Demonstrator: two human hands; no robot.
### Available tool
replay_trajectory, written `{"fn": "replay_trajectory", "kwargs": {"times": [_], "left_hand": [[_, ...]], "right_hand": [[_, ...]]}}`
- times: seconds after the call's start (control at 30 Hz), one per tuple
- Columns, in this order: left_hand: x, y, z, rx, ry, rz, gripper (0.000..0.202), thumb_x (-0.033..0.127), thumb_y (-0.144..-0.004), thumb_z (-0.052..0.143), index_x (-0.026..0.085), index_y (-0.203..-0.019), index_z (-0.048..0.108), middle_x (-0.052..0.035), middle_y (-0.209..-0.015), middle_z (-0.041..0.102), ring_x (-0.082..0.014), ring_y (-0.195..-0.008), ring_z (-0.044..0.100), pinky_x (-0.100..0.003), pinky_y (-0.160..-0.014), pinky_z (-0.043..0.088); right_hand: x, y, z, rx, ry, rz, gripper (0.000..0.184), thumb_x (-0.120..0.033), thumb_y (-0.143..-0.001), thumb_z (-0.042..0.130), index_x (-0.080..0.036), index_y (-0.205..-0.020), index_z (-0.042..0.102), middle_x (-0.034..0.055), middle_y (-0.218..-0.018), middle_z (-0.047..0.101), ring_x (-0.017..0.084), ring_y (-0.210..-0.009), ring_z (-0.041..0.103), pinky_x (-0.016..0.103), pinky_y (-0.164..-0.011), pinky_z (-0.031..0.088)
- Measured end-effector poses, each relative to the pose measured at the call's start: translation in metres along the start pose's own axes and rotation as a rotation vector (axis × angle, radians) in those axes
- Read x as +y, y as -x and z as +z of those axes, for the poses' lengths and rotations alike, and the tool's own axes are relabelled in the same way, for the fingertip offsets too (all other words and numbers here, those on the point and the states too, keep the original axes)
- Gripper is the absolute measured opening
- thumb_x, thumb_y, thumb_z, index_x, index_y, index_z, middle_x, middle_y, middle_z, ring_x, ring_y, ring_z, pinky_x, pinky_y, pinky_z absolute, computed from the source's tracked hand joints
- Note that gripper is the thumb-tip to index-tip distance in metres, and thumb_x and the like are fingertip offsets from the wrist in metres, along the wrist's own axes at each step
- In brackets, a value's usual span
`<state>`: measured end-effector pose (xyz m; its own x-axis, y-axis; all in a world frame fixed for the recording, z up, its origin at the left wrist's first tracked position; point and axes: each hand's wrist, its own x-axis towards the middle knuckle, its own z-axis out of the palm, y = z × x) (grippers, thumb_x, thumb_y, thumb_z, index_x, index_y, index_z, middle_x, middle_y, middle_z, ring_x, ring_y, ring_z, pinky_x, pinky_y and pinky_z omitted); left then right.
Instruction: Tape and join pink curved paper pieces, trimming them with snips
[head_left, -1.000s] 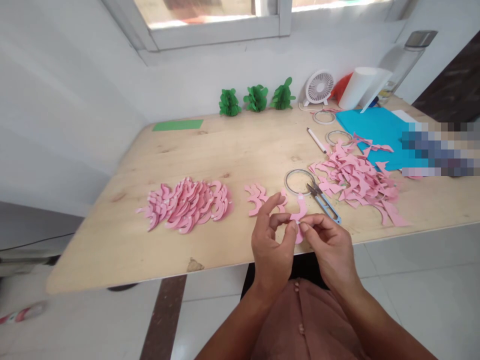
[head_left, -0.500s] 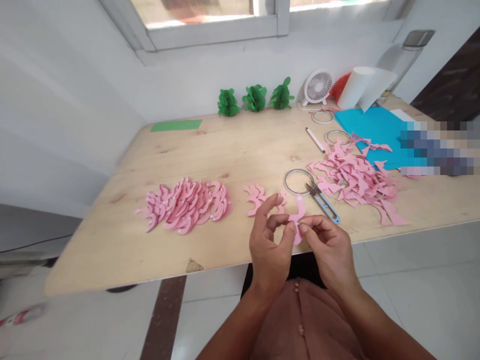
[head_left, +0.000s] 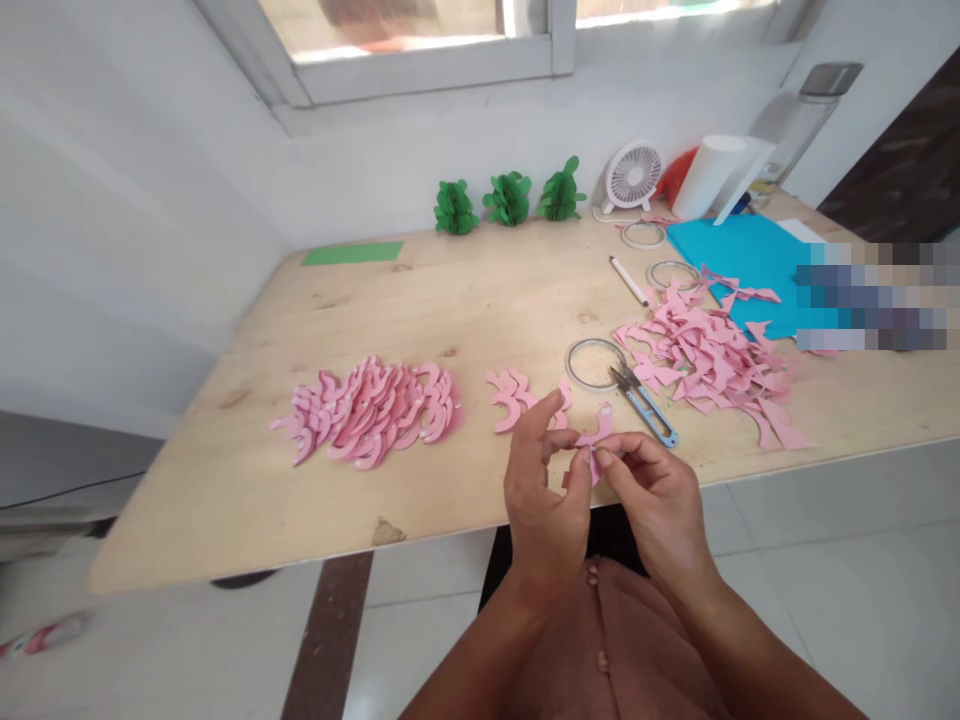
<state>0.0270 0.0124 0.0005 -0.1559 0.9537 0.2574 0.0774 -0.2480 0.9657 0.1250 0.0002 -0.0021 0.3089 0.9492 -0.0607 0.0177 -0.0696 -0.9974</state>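
Between my two hands is a curved pink paper piece (head_left: 598, 424) with a pale patch at its upper tip. My left hand (head_left: 544, 490) pinches it between thumb and finger, its other fingers raised. From the other side, my right hand (head_left: 656, 490) pinches the same piece, the fingertips of both hands almost touching. The lower part of the piece is partly hidden by the thumbs. Just beyond lie several loose curved pink pieces (head_left: 511, 398). Blue thread snips (head_left: 646, 405) rest by my right hand, touching a roll of tape (head_left: 595, 364).
Stacked curved pink pieces (head_left: 382, 410) lie at left, pink paper scraps (head_left: 712, 345) at right. Behind stand green paper shapes (head_left: 508, 198), a small white fan (head_left: 634, 177) and a white roll (head_left: 709, 177). A marker (head_left: 628, 281) and blue sheets (head_left: 739, 260) lie on the wooden table (head_left: 300, 520).
The pink paper piece has turned between my fingers, its upper end now leaning right and sitting lower. Both hands keep their pinch and have barely moved.
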Motion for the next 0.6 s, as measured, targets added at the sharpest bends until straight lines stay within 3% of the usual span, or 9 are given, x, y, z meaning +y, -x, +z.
{"fn": "replay_trajectory", "kwargs": {"times": [0.17,0.3,0.6], "left_hand": [[-0.0011,-0.0002,0.0008,0.030,-0.009,-0.003,0.054,0.008,-0.080,0.058,0.029,-0.129,0.046,-0.0079,-0.128,0.052,-0.0134,-0.086,0.063,-0.029,-0.078,0.056],[0.0007,-0.0025,0.0007,0.058,0.031,-0.045,0.057,0.008,-0.079,0.060,0.029,-0.130,0.045,-0.0078,-0.131,0.050,-0.0123,-0.085,0.063,-0.031,-0.084,0.055],[0.0033,-0.0066,-0.0007,0.063,0.136,-0.140,0.064,0.004,-0.076,0.060,0.031,-0.132,0.044,-0.0055,-0.128,0.050,-0.0082,-0.083,0.062,-0.024,-0.083,0.054]], "right_hand": [[-0.0026,0.0021,0.0001,-0.026,-0.005,0.003,0.013,-0.031,-0.081,0.061,-0.021,-0.084,0.068,0.0030,-0.081,0.070,0.018,-0.076,0.062,0.028,-0.070,0.048],[-0.0047,0.0038,0.0001,-0.022,0.010,-0.010,0.016,-0.030,-0.082,0.060,-0.021,-0.090,0.070,0.0044,-0.092,0.072,0.019,-0.086,0.064,0.031,-0.080,0.048],[-0.0060,0.0064,-0.0007,-0.038,-0.030,-0.022,0.017,-0.028,-0.082,0.060,-0.024,-0.093,0.072,0.0037,-0.095,0.073,0.020,-0.091,0.066,0.034,-0.085,0.050]]}}
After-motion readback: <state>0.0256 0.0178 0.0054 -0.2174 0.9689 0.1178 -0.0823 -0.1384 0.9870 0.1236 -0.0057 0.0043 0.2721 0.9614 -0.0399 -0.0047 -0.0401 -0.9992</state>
